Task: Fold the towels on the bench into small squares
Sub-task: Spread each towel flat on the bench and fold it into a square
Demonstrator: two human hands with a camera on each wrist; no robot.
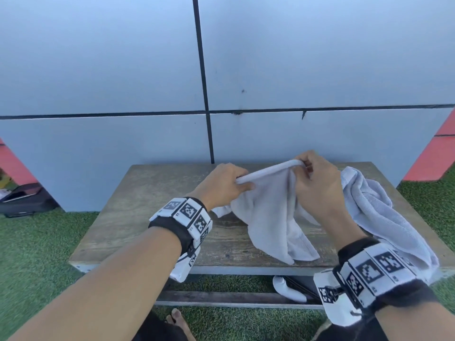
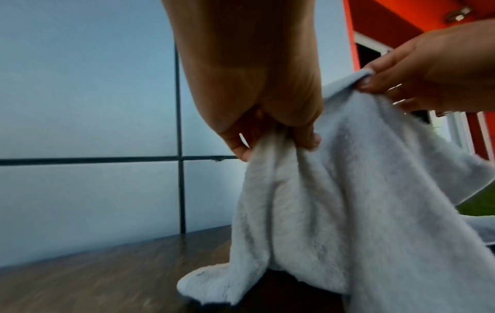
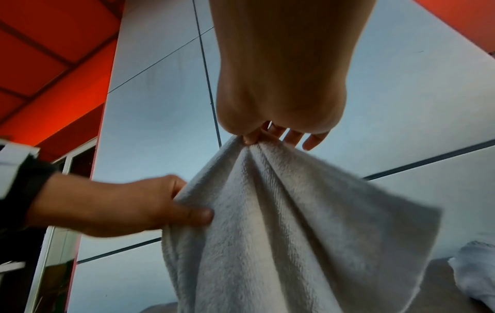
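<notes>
1. The left hand [image 1: 222, 184] pinched the top edge of a white towel [image 1: 270, 217], thumb over the hem.
2. The right hand [image 1: 317, 183] gripped the same edge further right.
3. The towel hung between them, its lower end resting on the wooden counter [image 1: 147, 217].
4. A second towel [image 1: 384, 217] lay crumpled at the counter's right end.

Grey panelled wall [image 1: 98, 70] with dark seams fills upper frame; red panels [image 1: 433, 158] at both edges; green artificial turf [image 1: 37, 254] along bottom.
</notes>
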